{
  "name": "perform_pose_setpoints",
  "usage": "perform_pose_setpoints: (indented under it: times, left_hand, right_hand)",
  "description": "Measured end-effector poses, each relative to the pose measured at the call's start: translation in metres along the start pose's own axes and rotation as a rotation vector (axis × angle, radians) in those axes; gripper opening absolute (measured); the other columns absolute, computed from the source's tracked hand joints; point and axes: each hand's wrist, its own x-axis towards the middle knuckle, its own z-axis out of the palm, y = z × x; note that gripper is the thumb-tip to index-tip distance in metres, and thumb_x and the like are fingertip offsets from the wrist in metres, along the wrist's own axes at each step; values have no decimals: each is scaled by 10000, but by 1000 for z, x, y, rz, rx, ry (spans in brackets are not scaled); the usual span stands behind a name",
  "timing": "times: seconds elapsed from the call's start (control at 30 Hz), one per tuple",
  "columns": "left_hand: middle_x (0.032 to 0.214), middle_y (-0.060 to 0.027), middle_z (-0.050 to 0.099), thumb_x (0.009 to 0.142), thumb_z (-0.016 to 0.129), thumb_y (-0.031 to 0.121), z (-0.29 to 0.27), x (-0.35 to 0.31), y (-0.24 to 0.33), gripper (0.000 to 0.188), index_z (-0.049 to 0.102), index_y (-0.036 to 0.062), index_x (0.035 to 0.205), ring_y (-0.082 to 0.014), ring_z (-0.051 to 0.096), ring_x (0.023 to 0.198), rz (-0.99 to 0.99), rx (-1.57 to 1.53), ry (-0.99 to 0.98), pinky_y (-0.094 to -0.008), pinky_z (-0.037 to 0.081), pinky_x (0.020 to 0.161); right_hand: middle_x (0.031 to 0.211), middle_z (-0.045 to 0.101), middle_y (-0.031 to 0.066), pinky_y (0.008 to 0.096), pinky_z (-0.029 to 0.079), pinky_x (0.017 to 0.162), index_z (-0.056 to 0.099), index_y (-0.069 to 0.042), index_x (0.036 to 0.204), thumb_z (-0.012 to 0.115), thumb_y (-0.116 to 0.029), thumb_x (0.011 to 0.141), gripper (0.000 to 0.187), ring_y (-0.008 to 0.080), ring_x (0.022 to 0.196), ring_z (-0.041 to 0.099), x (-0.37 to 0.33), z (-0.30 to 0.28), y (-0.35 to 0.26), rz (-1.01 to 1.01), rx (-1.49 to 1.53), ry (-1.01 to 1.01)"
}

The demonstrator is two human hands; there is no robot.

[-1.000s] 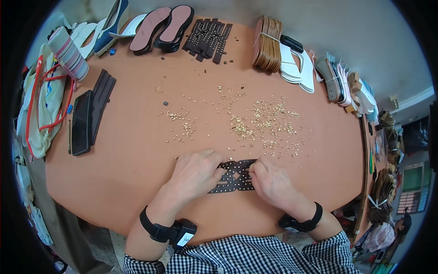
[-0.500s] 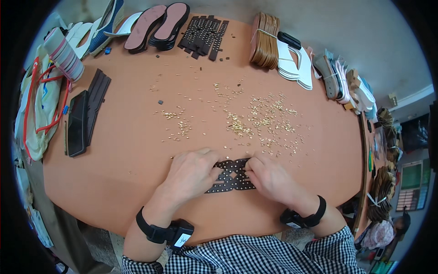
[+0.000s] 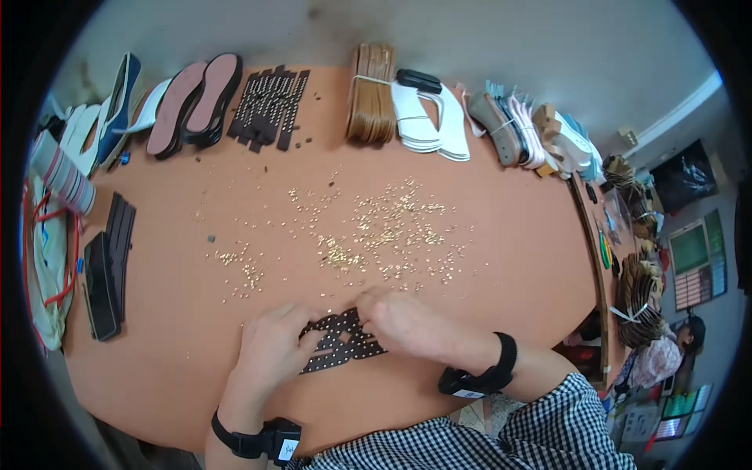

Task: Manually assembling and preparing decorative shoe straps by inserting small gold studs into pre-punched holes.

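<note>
Your left hand (image 3: 274, 341) is clamping its fingers on the left end of a dark studded strap (image 3: 333, 358), which is lying on the bench (image 3: 176, 352) close in front of you. Your right hand (image 3: 399, 323) is curling its fingers over the strap's right part; I cannot tell whether they are pinching it. Just beyond, small gold studs (image 3: 341, 255) are lying scattered. Farther left, a black smartphone (image 3: 102, 290) is resting beside dark strips (image 3: 119, 249). Toward the far edge, pink-topped soles (image 3: 218, 95) and tied brown insoles (image 3: 371, 102) are standing.
</note>
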Motion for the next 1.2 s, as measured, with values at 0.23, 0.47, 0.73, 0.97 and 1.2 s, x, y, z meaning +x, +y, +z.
perform_pose_setpoints:
  times: [0.23,0.47,0.73,0.97,1.2]
  left_hand:
    - [835,-90,667,766,696,175,-4,1,3,193,695,95,941,-274,648,701,9,3,-1,-367,509,629]
    - [813,-83,671,752,707,162,-2,1,0,190,704,91,928,-251,650,684,-19,-55,12,-345,509,621]
    - [808,-73,672,748,710,144,-5,0,5,182,707,94,923,-243,652,687,-19,-47,23,-333,511,623]
    - [817,-101,668,718,723,104,-5,-1,4,188,692,41,892,-255,646,704,-6,-41,15,-325,507,623]
    - [774,-72,652,757,703,161,-3,0,2,166,689,93,909,-263,638,666,28,-11,42,-359,504,605]
  right_hand:
    - [905,625,192,421,507,741,604,-4,961,594,-121,875,145,364,864,622,-19,5,7,-46,192,233]
    - [913,622,174,428,490,767,622,-14,949,577,-115,887,127,359,865,610,-29,-27,84,466,183,586]
    - [931,590,154,412,482,760,598,-8,931,593,-99,876,106,347,857,598,-10,-34,81,289,36,562]
    - [923,583,164,448,486,740,561,-20,918,566,-114,884,100,372,849,598,-1,-33,79,301,-119,508]
    - [924,601,179,471,506,706,579,-31,908,562,-129,874,105,394,788,618,3,-32,84,333,-322,445]
